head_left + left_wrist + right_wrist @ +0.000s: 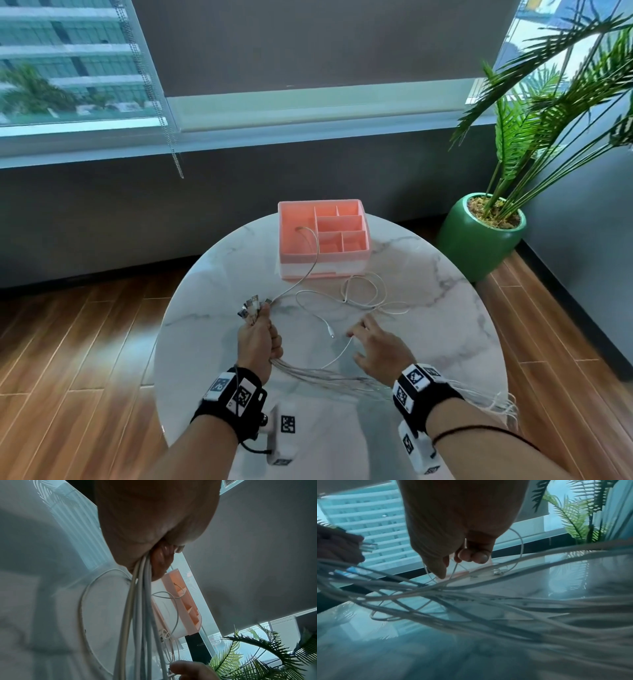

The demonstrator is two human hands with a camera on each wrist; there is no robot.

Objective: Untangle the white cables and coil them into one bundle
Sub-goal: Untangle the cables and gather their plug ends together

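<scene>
My left hand (pixel 262 337) grips a bundle of white cables (pixel 329 375) in a fist, and several plug ends (pixel 251 306) stick up out of it. The gathered strands run right, under my right wrist, and hang off the table's near right edge (pixel 500 406). My right hand (pixel 371 344) hovers over the marble top with its fingers spread. Its index fingertip is at a thin loose cable (pixel 453 570). More loose white cable (pixel 363 294) lies looped behind the hands. One strand (pixel 313 246) runs into the pink organizer (pixel 322 255).
The round marble table (pixel 438 308) stands on a wood floor. A green pot (pixel 479 240) with a palm sits right of the table. The pink organizer has several compartments and stands at the table's far edge, below the window.
</scene>
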